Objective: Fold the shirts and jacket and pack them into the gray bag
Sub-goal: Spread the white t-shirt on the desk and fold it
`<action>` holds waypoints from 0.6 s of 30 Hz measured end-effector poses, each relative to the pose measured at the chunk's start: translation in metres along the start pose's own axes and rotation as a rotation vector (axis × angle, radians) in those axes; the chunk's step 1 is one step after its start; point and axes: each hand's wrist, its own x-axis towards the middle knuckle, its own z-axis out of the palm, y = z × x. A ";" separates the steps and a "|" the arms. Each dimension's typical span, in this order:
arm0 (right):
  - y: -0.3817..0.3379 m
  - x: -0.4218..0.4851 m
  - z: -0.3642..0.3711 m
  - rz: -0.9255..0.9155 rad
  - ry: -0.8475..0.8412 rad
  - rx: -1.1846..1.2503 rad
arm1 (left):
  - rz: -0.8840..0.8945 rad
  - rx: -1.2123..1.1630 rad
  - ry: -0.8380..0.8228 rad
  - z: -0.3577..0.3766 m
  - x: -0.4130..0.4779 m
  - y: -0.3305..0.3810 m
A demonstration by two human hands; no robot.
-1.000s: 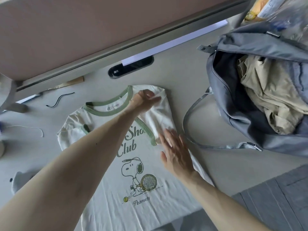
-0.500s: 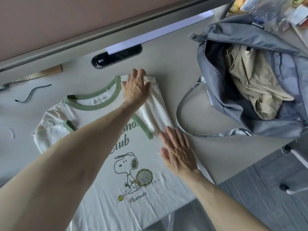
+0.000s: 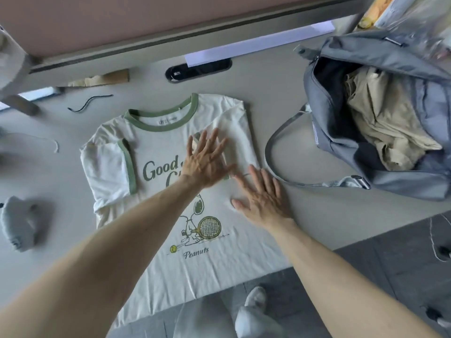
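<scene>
A cream T-shirt (image 3: 161,147) with green trim and a cartoon dog print lies face up on the table, both sleeves folded inward, its hem hanging over the near edge. My left hand (image 3: 207,162) lies flat, fingers spread, on the folded right sleeve. Just to its right, my right hand (image 3: 263,198) presses flat on the shirt's right edge. The gray bag (image 3: 341,132) stands open at the right, with a beige garment (image 3: 385,123) bundled inside. The bag's strap (image 3: 275,152) loops on the table beside the shirt.
A pale blue cloth item (image 3: 19,220) lies at the left edge. A black cord (image 3: 90,103) and a cardboard scrap (image 3: 102,79) sit behind the shirt, near a cable slot (image 3: 197,69). Plastic-wrapped goods (image 3: 410,18) stand behind the bag. My feet and the floor show below.
My left hand slid from the shirt's shoulder near the collar down onto the folded sleeve. The right hand stayed flat on the shirt's right edge. The view shifted.
</scene>
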 end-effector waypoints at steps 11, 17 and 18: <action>0.027 -0.117 0.025 0.092 0.001 0.048 | -0.437 -0.266 -0.079 0.073 -0.231 -0.018; 0.047 -0.154 0.035 0.187 0.095 0.128 | -0.736 -0.350 -0.029 0.116 -0.327 -0.018; 0.048 -0.159 0.037 0.201 0.130 0.145 | -0.768 -0.359 0.009 0.121 -0.338 -0.016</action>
